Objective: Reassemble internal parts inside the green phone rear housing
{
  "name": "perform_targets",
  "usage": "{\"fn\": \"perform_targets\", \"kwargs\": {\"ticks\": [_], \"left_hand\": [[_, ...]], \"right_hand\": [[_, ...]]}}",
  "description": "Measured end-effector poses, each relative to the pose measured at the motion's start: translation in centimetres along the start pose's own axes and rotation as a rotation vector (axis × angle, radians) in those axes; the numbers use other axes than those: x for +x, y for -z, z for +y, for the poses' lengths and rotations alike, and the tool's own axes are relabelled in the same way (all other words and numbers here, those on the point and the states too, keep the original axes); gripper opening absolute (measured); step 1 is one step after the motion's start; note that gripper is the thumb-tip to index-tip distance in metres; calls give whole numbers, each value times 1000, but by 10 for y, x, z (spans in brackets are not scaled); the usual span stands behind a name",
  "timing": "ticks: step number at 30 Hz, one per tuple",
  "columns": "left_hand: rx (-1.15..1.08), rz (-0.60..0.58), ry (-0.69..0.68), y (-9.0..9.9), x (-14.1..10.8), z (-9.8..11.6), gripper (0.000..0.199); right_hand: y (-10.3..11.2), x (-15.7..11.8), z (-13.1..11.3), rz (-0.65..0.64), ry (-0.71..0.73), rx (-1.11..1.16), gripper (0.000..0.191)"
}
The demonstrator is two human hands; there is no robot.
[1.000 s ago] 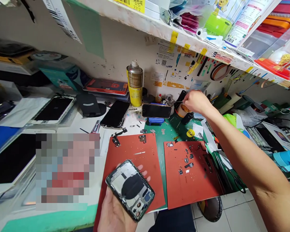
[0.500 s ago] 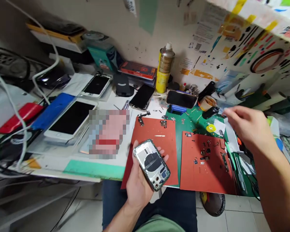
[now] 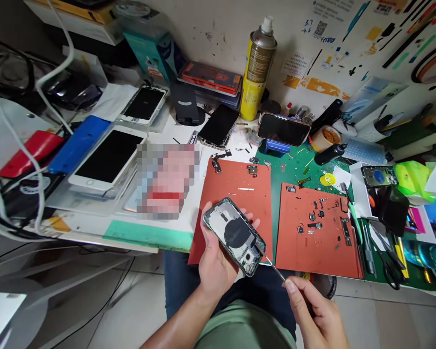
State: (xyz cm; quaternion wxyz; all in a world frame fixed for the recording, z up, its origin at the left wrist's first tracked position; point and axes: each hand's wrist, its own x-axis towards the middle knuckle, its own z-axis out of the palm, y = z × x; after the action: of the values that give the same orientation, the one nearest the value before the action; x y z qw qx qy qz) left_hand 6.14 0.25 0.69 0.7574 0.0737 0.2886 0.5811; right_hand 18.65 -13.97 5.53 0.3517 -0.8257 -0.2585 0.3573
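An opened phone housing [image 3: 236, 235], its metal inside facing up, rests in my left hand [image 3: 216, 264], with the thumb along one edge and fingertips showing past the far edge. My right hand [image 3: 308, 300] pinches a thin metal tool [image 3: 276, 269], whose tip reaches the lower right part of the housing, beside the camera openings. Whether the tip touches a part is too small to tell. Beyond the housing lies a red mat [image 3: 236, 177] with small metal parts. A second red mat [image 3: 316, 252] to the right bears several small parts.
A yellow spray can [image 3: 255, 72] stands at the back. A phone [image 3: 283, 129] leans on a blue stand. White-framed phones [image 3: 103, 160] lie at the left. Black scissors [image 3: 390, 271] and other tools lie right of the second mat, on the green mat [image 3: 281, 179].
My right hand has come down from the upper right to the housing, now holding the thin tool. The housing in my left hand has turned slightly. The view has shifted.
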Motion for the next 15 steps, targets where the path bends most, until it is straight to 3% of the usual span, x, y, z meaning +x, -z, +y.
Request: {"fn": "perform_targets", "kwargs": {"ticks": [15], "left_hand": [[52, 35, -33, 1, -1, -4, 71]], "right_hand": [[5, 5, 3, -6, 69, -91, 48]]}}
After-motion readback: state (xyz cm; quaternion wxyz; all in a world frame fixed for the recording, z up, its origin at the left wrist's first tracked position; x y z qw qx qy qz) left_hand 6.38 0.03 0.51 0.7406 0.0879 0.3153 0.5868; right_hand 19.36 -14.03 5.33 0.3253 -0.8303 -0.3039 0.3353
